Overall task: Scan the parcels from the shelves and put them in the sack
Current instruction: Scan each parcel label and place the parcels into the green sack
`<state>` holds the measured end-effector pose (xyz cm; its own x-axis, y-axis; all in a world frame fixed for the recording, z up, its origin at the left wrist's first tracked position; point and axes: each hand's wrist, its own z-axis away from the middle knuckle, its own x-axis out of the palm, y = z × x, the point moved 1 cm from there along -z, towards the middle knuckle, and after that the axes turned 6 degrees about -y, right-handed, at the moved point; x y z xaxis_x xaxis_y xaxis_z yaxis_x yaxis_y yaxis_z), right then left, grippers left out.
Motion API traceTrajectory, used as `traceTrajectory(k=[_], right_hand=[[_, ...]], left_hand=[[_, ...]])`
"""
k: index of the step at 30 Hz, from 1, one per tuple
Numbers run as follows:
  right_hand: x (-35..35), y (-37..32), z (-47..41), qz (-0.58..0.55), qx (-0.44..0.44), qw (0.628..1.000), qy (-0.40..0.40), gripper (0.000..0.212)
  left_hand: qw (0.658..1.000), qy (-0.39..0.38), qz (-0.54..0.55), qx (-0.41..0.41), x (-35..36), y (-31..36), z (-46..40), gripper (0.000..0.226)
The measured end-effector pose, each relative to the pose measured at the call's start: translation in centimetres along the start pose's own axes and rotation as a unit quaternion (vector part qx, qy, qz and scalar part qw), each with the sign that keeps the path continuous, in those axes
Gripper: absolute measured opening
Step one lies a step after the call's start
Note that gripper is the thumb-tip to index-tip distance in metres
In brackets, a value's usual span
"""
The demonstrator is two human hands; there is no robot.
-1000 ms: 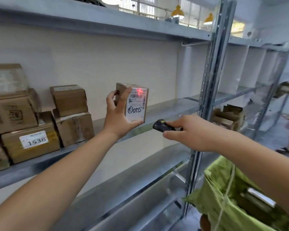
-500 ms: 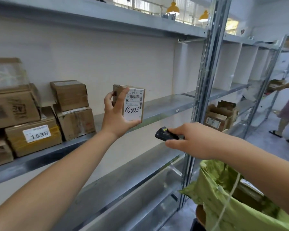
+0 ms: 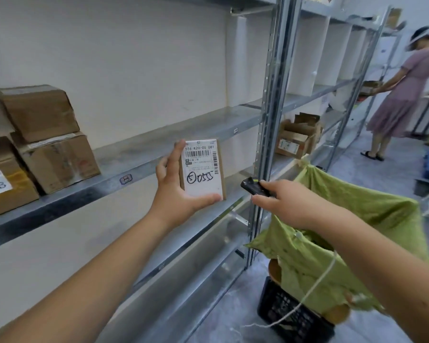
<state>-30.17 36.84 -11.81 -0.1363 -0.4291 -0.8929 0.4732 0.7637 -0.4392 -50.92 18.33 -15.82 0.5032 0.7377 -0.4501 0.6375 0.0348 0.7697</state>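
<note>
The middle shelf runs bare from the stacked boxes at its left end to the steel upright, so there is open air in front of its edge. There the left hand holds a small parcel upright, label facing out, thumb under its bottom edge, fingers up its left side. Just to its right, apart from it, the right hand grips a black scanner aimed at the parcel. Below that arm the green sack gapes open over a black crate. Another person stands far down the aisle.
</note>
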Motion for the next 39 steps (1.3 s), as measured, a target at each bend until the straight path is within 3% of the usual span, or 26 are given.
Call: traceTrajectory(k=[6,13,20,26,32,39], right_hand=[[3.3,6.0,-0.1,-0.067,0.044,0.997,-0.006,0.035],[5.4,14.3,0.0,-0.069,0.108,0.992,0.005,0.046],[6.9,22.3,-0.1,-0.077,0.178,0.981,-0.009,0.068],[7.2,27.2,0.3,-0.09,0.216,0.972,-0.008,0.074],[5.8,31.3,0.3,-0.14,0.276,0.951,0.004,0.065],[5.1,36.0,0.1,-0.204,0.371,0.906,0.031,0.053]], left_hand=[[0.995,-0.095,0.027,-0.033,6.6,-0.4,1.7,0.133],[0.978,-0.194,0.049,-0.056,17.1,-1.9,-0.1,0.132],[0.963,-0.218,0.112,-0.109,26.8,-3.9,-1.3,0.14],[0.951,-0.252,0.132,-0.124,32.5,-4.5,-2.7,0.139],[0.933,-0.306,0.151,-0.113,37.7,-3.9,-6.0,0.131],[0.894,-0.367,0.182,-0.181,44.5,-5.1,-10.7,0.132]])
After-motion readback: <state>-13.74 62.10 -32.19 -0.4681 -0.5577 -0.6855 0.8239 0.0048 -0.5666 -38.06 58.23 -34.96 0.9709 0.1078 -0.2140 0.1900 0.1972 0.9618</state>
